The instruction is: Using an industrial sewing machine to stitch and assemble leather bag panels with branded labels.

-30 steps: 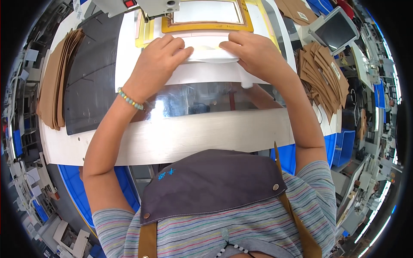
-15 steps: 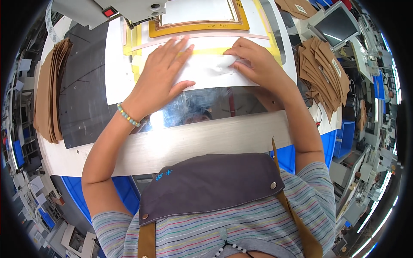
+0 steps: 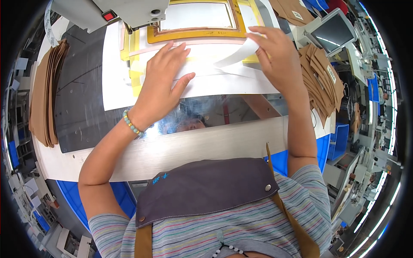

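My right hand (image 3: pixel 282 58), raised at the right side of the white sheet (image 3: pixel 114 88), pinches the end of a white strip (image 3: pixel 238 55). The strip curves up from the sheet, its lower end still lying against it. Fingers spread, my left hand (image 3: pixel 163 81) rests on the left part of the sheet and holds nothing. Yellow bands (image 3: pixel 137 77) and a pink strip (image 3: pixel 144 49) run along the layered sheet. Beyond my hands lies an amber frame (image 3: pixel 198 35) with a brown inner edge.
A machine head (image 3: pixel 142 10) with a red switch overhangs the far left of the work. Brown cut pieces are stacked at left (image 3: pixel 48 94) and right (image 3: pixel 320 77). A small screen (image 3: pixel 331 32) stands at the far right. Blue bins (image 3: pixel 340 139) sit below the table edge.
My right hand has moved right and away from me, lifting and drawing out the white strip, which was bunched at the fingers before. My left hand stays on the sheet.
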The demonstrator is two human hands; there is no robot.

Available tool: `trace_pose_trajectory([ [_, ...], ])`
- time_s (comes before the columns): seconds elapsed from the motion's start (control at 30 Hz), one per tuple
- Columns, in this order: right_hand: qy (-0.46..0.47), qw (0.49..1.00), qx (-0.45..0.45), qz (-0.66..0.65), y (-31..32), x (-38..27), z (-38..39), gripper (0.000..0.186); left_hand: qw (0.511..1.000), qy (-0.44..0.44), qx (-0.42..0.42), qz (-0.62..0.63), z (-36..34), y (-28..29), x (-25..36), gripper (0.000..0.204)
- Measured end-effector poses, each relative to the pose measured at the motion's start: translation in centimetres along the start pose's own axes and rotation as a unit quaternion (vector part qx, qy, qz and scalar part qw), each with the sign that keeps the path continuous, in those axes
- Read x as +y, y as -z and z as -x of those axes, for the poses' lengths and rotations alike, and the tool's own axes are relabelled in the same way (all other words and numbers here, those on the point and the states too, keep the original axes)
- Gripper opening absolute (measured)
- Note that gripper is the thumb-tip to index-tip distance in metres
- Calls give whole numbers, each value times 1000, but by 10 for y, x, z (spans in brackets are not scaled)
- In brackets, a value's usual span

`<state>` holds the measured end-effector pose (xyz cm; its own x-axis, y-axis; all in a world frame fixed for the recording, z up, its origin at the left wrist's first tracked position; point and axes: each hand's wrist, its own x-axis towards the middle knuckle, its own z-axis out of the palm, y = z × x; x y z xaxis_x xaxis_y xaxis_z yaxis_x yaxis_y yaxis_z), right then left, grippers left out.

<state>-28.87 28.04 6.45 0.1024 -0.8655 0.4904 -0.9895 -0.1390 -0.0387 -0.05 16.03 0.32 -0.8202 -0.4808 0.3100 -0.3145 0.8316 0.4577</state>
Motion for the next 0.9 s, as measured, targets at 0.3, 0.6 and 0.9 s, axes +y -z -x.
trace_pose_trajectory([
  [0.3, 49, 996, 71, -38, 5, -39, -28, 20, 808, 134, -37, 572, -35, 15, 34, 55],
  [0.6, 74, 995, -67, 32, 16, -26, -12, 25, 796, 204, -48, 568, -27, 10, 20, 19],
  [0.9, -62, 883, -189, -425, -18, -40, -35, 16, 915, 188, -46, 354, -25, 16, 23, 17],
])
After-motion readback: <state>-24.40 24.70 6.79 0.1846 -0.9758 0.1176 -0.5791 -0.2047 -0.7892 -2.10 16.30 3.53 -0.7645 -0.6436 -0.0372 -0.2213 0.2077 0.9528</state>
